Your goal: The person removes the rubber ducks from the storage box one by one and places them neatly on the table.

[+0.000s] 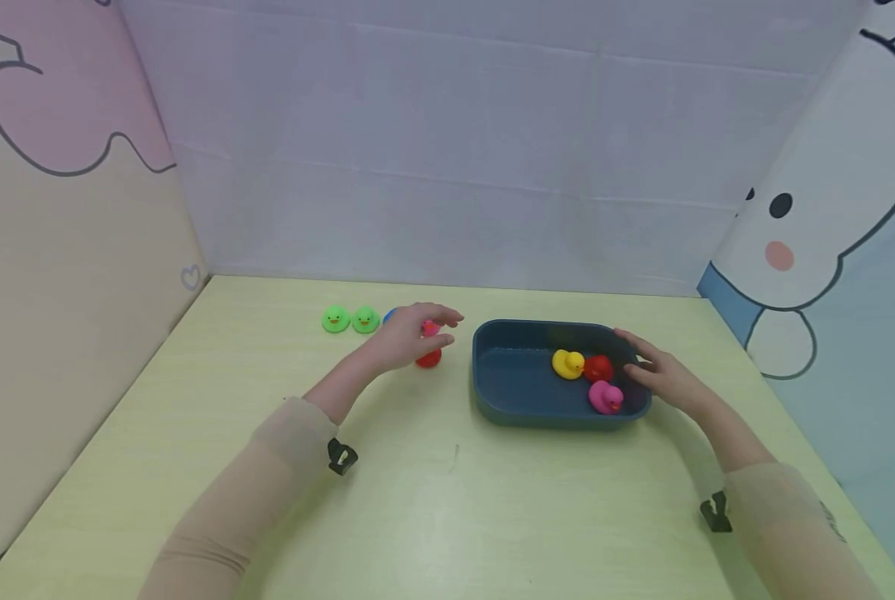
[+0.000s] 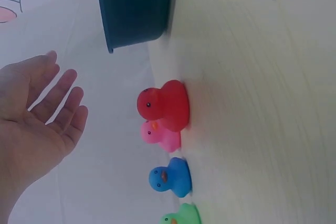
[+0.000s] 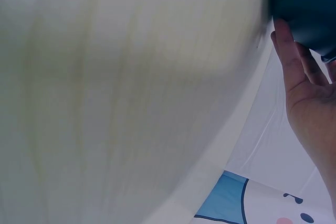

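My left hand (image 1: 406, 337), fingers loosely spread and holding nothing, hovers over several rubber ducks left of a dark blue plastic bin (image 1: 515, 387). Nearest it are a red duck (image 2: 170, 106), a pink duck (image 2: 167, 139) and a blue duck (image 2: 178, 177), which it partly hides in the head view. At the bin's right end my right hand (image 1: 672, 383) grips the rim, thumb over the inside and fingers along the outer wall. Inside the bin, toward the right, lie a yellow duck (image 1: 567, 364), another red duck (image 1: 598, 369) and another pink duck (image 1: 606, 397).
Two green ducks (image 1: 350, 320) sit side by side at the back of the pale wooden table (image 1: 447, 517). A whitish cloth wall (image 1: 447, 167) rises behind the table, with printed cartoon panels on both sides.
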The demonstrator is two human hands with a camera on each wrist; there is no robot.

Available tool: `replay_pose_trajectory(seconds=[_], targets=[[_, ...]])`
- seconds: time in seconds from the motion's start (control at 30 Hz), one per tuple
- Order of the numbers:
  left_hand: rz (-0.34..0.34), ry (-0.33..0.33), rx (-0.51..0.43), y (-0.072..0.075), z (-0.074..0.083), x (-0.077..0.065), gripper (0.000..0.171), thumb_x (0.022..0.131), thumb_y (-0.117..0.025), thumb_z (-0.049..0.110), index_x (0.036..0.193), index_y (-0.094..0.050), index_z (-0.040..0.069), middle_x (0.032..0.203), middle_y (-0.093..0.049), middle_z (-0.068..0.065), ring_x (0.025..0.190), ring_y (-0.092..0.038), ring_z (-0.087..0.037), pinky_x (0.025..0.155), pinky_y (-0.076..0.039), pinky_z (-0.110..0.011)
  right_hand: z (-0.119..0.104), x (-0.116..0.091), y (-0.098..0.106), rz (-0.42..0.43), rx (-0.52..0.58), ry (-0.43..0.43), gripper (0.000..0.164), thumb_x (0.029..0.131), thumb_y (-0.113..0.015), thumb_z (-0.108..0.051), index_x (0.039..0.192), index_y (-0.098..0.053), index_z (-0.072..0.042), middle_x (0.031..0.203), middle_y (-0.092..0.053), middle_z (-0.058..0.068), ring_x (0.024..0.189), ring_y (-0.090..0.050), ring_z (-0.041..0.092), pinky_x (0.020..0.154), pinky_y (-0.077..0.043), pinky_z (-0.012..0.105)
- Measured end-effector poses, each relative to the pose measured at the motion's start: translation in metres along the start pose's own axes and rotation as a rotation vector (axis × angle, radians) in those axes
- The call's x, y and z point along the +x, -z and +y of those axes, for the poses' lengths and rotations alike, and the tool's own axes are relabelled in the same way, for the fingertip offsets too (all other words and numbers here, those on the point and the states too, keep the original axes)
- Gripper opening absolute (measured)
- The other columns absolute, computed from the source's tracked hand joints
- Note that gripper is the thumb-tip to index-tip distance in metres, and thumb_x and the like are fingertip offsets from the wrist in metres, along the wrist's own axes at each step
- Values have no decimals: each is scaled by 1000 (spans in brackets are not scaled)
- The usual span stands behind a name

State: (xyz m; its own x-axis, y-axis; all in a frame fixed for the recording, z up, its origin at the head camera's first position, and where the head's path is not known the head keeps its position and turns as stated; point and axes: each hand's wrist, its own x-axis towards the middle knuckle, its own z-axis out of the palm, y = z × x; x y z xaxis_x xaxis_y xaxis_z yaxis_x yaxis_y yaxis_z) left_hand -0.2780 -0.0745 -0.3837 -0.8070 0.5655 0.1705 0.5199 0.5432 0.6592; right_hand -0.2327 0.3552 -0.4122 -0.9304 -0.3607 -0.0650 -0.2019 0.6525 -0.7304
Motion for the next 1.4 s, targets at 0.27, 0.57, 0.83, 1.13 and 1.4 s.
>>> replay_pose_trajectory(seconds=[0.27, 0.57, 0.83, 1.13, 1.4], targets=[[55, -33, -63, -12, 15, 4, 35, 91, -63, 20, 125, -60, 15, 116, -65, -2, 110, -55, -18, 90, -47, -37, 1, 1, 1, 0, 2, -15, 63, 99, -48, -14, 151, -14, -7, 152, -13, 29, 128, -22, 61, 95, -37, 62], [92, -44, -91, -24, 35, 13, 36, 91, -63, 24, 126, -60, 17, 117, -64, 1, 109, -56, -15, 88, -49, -34, 3, 2, 0, 7, 5, -18, 62, 99, -47, -16, 151, -15, -7, 153, -13, 28, 130, -21, 59, 96, -35, 62], [114, -59, -180, -37, 53, 20, 38, 91, -64, 22, 128, -59, 15, 125, -61, 1, 114, -56, -20, 90, -48, -37, 3, 2, 1, 1, 4, -7, 63, 98, -47, -13, 151, -14, -7, 152, -13, 29, 129, -21, 60, 96, -34, 63], [132, -42, -222, -61, 70, 30, 42, 90, -65, 26, 130, -56, 18, 125, -59, 2, 114, -54, -17, 92, -48, -31, 1, 3, 1, -1, 1, -13, 63, 99, -48, -14, 151, -13, -8, 152, -14, 29, 129, -21, 61, 96, -35, 62], [99, -94, -261, -83, 77, 42, 45, 89, -66, 25, 131, -55, 15, 129, -57, 1, 114, -54, -18, 93, -48, -38, 0, 3, 0, 0, -3, -13, 63, 98, -48, -15, 151, -14, -8, 152, -14, 29, 130, -20, 60, 98, -32, 63]])
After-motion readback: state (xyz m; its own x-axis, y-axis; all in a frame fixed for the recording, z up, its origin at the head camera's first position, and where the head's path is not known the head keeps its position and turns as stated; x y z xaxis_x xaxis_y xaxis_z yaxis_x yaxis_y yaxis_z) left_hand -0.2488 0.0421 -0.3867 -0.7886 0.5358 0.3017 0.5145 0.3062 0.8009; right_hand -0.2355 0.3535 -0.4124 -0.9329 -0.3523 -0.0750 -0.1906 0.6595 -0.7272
